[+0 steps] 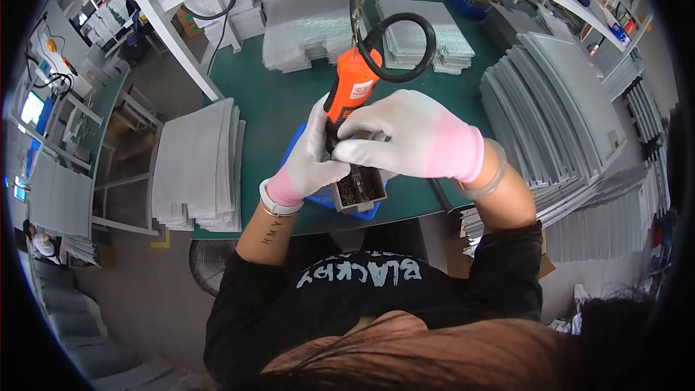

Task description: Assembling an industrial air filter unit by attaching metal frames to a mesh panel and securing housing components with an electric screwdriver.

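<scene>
Both hands gloved, white with pink cuffs, at frame centre over green table (289, 108). Left hand (311, 163) wrapped around lower body of orange power screwdriver (351, 87), hung from above on a black cable. Right hand (405, 134) closed over the tool's tip, at 3 o'clock of the left. Grey metal box (358, 190), possibly holding screws, at 6 o'clock beneath. Grey panel stacks (195, 163) at 9 o'clock.

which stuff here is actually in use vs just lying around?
In use:
orange driver, gripped by left hand and right hand
grey screw box
blue tray

Lying about:
grey panel stacks
black hose
floor fan
</scene>
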